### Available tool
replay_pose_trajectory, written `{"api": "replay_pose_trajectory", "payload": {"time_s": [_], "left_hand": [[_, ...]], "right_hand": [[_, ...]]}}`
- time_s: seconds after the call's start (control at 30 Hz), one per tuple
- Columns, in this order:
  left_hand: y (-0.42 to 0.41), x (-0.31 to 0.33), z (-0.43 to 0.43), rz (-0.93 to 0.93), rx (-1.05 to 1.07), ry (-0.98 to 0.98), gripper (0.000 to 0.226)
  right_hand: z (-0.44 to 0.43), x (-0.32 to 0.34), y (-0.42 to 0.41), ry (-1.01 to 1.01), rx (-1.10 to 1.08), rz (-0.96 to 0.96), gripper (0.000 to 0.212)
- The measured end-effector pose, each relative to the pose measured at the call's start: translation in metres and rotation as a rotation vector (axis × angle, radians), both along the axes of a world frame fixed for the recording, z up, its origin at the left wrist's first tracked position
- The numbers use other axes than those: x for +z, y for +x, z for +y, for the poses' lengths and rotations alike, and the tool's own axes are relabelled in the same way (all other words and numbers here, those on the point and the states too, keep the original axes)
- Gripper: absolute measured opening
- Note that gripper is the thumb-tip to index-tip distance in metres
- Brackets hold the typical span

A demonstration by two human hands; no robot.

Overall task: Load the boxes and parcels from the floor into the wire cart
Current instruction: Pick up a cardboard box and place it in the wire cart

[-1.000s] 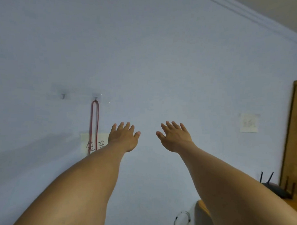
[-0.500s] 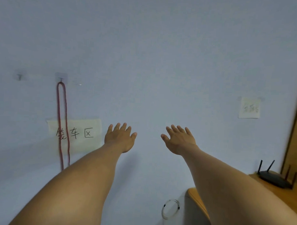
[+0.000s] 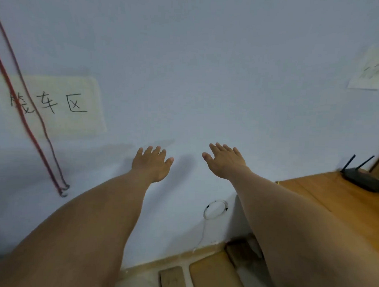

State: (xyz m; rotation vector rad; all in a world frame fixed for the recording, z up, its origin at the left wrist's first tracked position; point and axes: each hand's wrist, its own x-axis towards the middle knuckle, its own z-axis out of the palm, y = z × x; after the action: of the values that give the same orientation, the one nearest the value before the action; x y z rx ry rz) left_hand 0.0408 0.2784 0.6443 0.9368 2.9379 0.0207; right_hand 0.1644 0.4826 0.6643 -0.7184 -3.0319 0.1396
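Both my arms stretch forward toward a pale blue wall. My left hand (image 3: 152,162) is open, palm down, fingers apart, holding nothing. My right hand (image 3: 225,160) is also open and empty, a little to the right of it. At the bottom edge, brown cardboard parcels (image 3: 214,277) lie on the floor by the wall, with a thinner flat piece (image 3: 172,281) to their left. No wire cart is in view.
A wooden table (image 3: 332,197) with a black router (image 3: 364,179) stands at the right. A red strap (image 3: 24,116) hangs on the wall over a handwritten paper sign (image 3: 78,105). A white cable loop (image 3: 215,209) hangs by the table. Another paper note (image 3: 369,70) is upper right.
The view has tilted downward and to the right: sign, strap and table have shifted up in the picture, and the floor parcels have come into sight. Both hands stay open and outstretched.
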Motion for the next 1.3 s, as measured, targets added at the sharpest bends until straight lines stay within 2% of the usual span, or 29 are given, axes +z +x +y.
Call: {"api": "replay_pose_trajectory", "payload": {"time_s": [0.23, 0.33, 0.47, 0.63, 0.77, 0.9, 1.03, 1.1, 1.17, 1.3], "left_hand": [[-0.041, -0.139, 0.028, -0.143, 0.181, -0.050, 0.065], [-0.046, -0.223, 0.034, -0.286, 0.251, -0.042, 0.065], [-0.048, -0.372, 0.045, -0.524, 0.366, -0.032, 0.070], [-0.029, -0.600, 0.034, -0.858, 0.502, 0.060, 0.069], [-0.015, -0.758, 0.022, -0.988, 0.681, 0.138, 0.056], [-0.005, -0.868, 0.018, -1.123, 0.806, 0.186, 0.063], [-0.002, -0.955, 0.023, -1.185, 0.922, 0.366, 0.052], [-0.003, -0.987, 0.026, -1.212, 0.976, 0.445, 0.062], [-0.002, -1.007, 0.029, -1.251, 1.035, 0.520, 0.065], [-0.003, -1.024, 0.037, -1.297, 1.072, 0.599, 0.055]], "right_hand": [[0.065, -0.137, -0.061, -0.121, 0.065, -0.119, 0.070], [0.076, -0.219, -0.077, -0.227, 0.073, -0.191, 0.070], [0.076, -0.369, -0.087, -0.475, -0.037, -0.297, 0.072], [0.053, -0.594, -0.080, -0.772, -0.235, -0.474, 0.068], [0.035, -0.762, -0.065, -0.884, -0.325, -0.564, 0.068], [0.023, -0.888, -0.058, -0.936, -0.382, -0.622, 0.071], [0.025, -0.974, -0.064, -0.963, -0.387, -0.633, 0.069], [0.028, -1.002, -0.067, -0.967, -0.395, -0.639, 0.067], [0.033, -1.021, -0.069, -0.980, -0.429, -0.628, 0.067], [0.036, -1.041, -0.072, -1.094, -0.550, -0.596, 0.066]]}}
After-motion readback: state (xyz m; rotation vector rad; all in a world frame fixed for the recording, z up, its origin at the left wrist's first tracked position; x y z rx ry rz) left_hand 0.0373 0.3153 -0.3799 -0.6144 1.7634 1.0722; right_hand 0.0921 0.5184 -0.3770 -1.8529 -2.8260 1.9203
